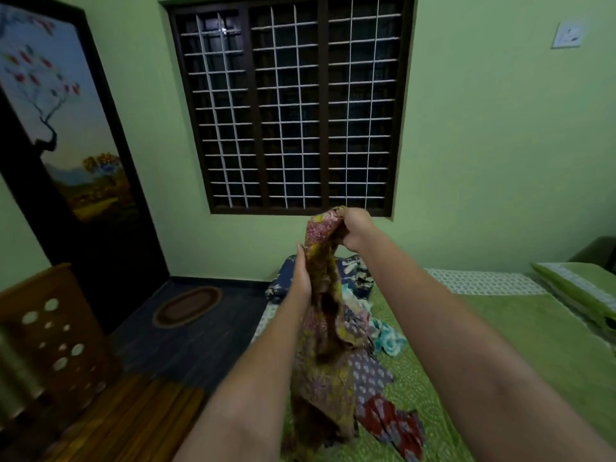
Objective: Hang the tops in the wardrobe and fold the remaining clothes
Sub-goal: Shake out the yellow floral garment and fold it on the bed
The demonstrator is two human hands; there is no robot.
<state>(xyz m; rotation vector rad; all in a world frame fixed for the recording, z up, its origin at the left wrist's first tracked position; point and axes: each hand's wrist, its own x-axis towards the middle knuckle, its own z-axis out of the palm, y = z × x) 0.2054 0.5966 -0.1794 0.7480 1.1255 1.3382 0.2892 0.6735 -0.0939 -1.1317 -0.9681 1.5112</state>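
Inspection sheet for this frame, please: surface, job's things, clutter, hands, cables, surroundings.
Surface: bed with a green patterned cover, a green pillow at its far right.
Job's things: patterned garment held up over the bed; a pile of clothes lies loose on the cover behind and below it, unfolded.
Clutter: nothing seen beyond the clothes.
Hands: right hand grips the garment's top end; left hand lies with straight fingers along its side.
Cables: nothing seen.
Surroundings: barred window, dark door with a painted panel, oval floor mat, wooden furniture with round holes, wall switch.
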